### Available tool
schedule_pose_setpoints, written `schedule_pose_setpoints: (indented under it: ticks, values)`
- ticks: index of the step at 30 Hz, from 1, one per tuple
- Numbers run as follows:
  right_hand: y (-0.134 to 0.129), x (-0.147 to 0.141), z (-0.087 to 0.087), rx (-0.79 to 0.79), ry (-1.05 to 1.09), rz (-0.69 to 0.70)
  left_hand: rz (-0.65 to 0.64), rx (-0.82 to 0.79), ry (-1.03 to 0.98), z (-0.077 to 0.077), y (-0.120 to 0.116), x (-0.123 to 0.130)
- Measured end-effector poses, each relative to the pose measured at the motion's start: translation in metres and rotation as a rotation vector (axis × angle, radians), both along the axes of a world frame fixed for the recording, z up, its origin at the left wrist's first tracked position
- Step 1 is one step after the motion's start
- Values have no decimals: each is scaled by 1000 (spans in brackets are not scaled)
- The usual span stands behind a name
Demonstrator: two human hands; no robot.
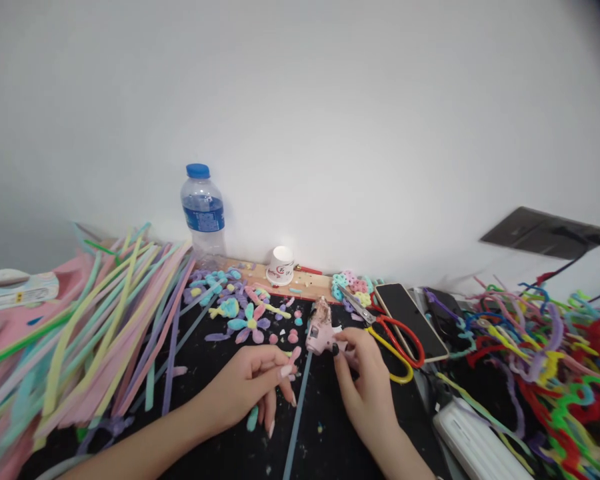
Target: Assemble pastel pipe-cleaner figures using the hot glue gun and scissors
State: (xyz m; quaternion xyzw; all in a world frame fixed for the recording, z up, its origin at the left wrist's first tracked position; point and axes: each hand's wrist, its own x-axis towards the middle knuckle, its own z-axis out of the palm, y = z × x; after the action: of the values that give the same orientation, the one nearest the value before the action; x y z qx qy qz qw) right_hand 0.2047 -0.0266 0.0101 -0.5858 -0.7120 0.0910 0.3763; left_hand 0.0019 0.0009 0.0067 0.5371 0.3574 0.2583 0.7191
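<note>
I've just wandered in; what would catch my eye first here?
Probably the pastel strips heaped at the left and the bright tangle at the right. Between them, the right hand holds what looks like a pink glue gun, and the left hand pinches a small pink piece near a many-coloured flower.

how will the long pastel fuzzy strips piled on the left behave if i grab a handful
The fuzzy strips look light for their size, being thin and fluffy. They're probably bendy rather than rigid, since several bow gently. Neighbours may drag along, as many lie crossed over one another.
</note>
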Motion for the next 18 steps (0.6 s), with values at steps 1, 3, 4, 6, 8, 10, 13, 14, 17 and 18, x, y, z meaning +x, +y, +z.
schedule_pose_setpoints:
  ticks: [1, 3, 4, 6, 8, 10, 13, 14, 17, 18]
  values:
    - [2, 2, -2, 15, -75, -52, 31, 2, -6, -1, 1, 0]
    - [6, 6, -6, -28, -198, -130, 75, 1, -18, -3, 3, 0]
    - [7, 8, -8, -70, -240, -149, 91, -2, -25, -4, 3, 0]
    - [9, 10, -12, -151, -291, -159, 116, -6, -36, -4, 4, 1]
    - [10, 11, -16, -198, -319, -157, 139, -2, -39, -3, 5, 1]
    - [10, 11, -18, -209, -325, -166, 166, 5, -29, -1, 6, 1]
    - [12, 12, -17, -191, -273, -167, 214, 21, -2, 2, 7, -1]
    - [13, 13, -15, -183, -227, -154, 229, 29, 5, 2, 7, -1]
    - [14, 14, -7, -186, 1, -113, 274, 51, 16, 2, 8, -3]
    - [14, 14, -4, -201, 84, -101, 284, 58, 19, 2, 9, -3]
